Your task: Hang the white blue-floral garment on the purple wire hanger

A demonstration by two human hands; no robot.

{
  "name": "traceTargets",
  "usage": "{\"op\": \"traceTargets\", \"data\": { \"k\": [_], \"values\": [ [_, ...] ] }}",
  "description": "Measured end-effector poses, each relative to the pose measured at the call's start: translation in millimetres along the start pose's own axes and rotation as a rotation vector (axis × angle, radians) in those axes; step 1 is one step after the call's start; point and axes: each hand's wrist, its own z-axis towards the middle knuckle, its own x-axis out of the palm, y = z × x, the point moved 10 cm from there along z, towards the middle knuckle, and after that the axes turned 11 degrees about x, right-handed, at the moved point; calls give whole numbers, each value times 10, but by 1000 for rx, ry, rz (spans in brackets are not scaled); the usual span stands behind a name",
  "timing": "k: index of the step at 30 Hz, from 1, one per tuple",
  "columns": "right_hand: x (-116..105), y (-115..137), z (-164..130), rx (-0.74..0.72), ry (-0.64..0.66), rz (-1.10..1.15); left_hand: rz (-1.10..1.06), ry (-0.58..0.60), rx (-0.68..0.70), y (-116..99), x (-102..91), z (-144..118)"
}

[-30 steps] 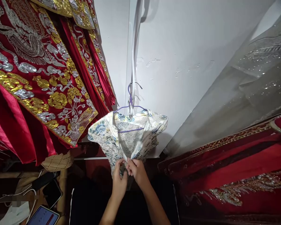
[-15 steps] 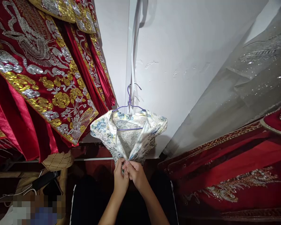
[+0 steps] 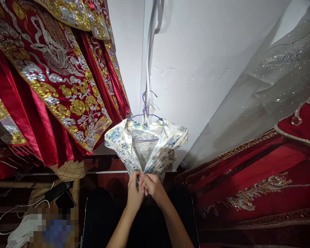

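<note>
Red embroidered robes (image 3: 54,86) hang left, left hand (image 3: 134,193) and right hand (image 3: 151,186) both pinch the floral garment (image 3: 144,148) front's lower edge under its purple hanger (image 3: 144,113); a hard tug could likely unhook it.

Both hands (image 3: 142,187) and the floral garment (image 3: 146,146) have shifted slightly right in view.

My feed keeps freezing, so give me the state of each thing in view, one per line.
floral garment: hung on the hanger, front open at the top, edges pinched together low down
purple hanger: hooked up by the wall
left hand: gripping the garment's edge
right hand: gripping the other edge
red embroidered robes: hanging
</note>
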Motion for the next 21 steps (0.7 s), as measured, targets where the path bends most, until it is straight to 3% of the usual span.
{"op": "traceTargets", "data": {
  "k": [8, 11, 13, 18, 21],
  "values": [
    [-66, 25, 66, 8, -14, 52, 1, 48, 89, 77, 21, 55],
    [-200, 219, 94, -16, -63, 103, 32, 81, 150, 89, 99, 126],
    [-325, 508, 97, -70, -106, 145, 57, 105, 175, 80, 164, 177],
    [-546, 1655, -2, -313, -144, 171, 105, 150, 214, 38, 232, 355],
    [-581, 2207, -127, -434, -156, 234, 114, 194, 206, 51, 197, 484]
  ]
}}
